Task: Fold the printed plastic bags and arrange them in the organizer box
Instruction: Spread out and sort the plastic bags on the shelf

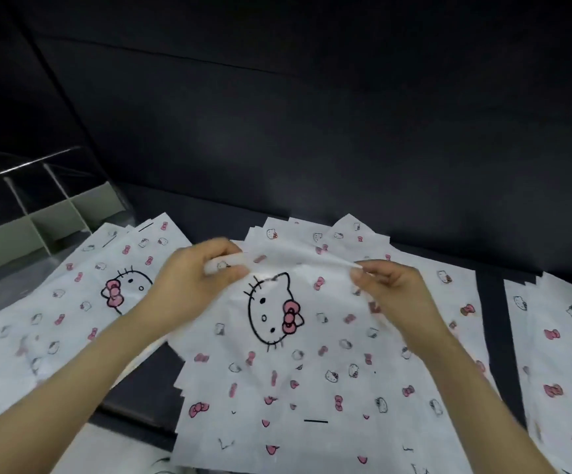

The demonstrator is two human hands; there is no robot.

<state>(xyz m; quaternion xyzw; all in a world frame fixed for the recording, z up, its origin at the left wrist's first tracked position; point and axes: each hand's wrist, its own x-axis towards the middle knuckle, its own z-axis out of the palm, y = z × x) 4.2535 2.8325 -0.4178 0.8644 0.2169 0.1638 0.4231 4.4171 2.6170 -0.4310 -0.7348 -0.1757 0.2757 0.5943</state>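
First fold of the top bag (288,371), as I read it. Left hand (199,278) and right hand (394,295) each pinch its far edge, thumb against fingertips, with the edge lifted off the pile.

Doing it well:
- The film looks thin and slippery, so hold the edge taut between the two pinches.
- Bring it toward the body in one flat pass.
- Land the far edge on the near edge before letting go, then press the crease outward from the middle.
- Check that only one layer is pinched. I can't tell from here whether a second bag rides along.
- Slack between the hands would likely wrinkle the fold and fatten the packet for its slot.

Positions:
- The bag hangs from both pinches and runs down between the forearms. The big cat print sits just below and between the hands.
- It lies on the middle stack (448,302), which shows beyond the fingertips and past the right wrist.
- The left stack (55,302) is under and outboard of the left forearm.
- The right stack (558,336) is well outboard of the right arm, with a strip of dark table (489,302) between.
- The organizer box (55,213) is clear and divided, beyond and outboard of the left hand, well apart. I see no folded bag in the compartments that show, so the task is likely early.
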